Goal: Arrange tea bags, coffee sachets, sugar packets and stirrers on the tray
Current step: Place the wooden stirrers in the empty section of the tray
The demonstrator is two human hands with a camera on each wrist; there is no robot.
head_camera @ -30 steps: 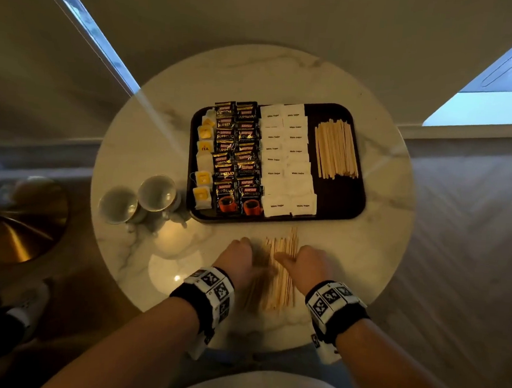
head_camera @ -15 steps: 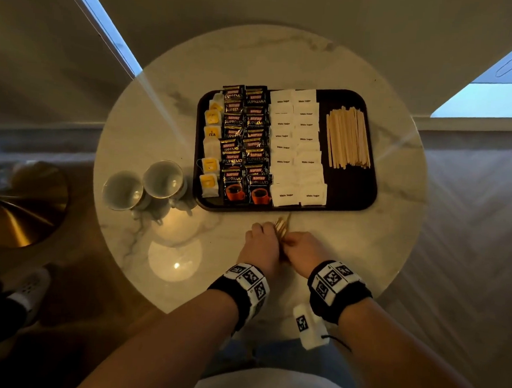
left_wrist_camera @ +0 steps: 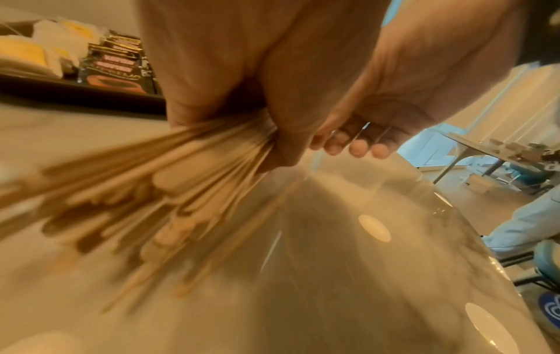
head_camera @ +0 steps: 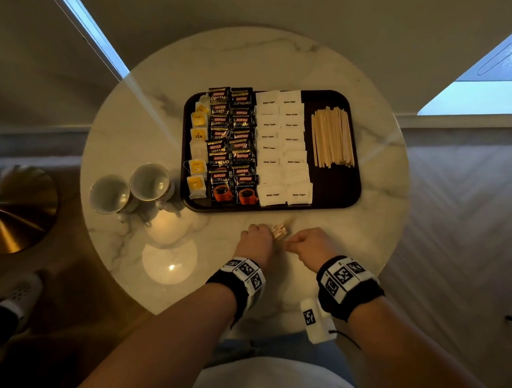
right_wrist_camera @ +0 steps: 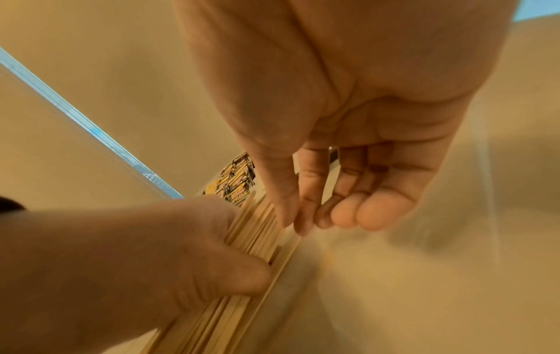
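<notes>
Wooden flat stirrers bunched in L hand fist, R hand fingers loose alongside.

Round marble table. Two white cups side by side at its left, just beside the tray. Brass lamp base on floor, left. White shoe lower left. Window strip upper right.

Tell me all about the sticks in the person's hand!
The sticks are thin, flat, pale stirrers that look like wood, with rounded ends. They make one bundle, and the left hand grips it in a fist over the table, just in front of the tray. The ends fan out unevenly. The right hand's fingertips sit at the bundle's edge.
</notes>
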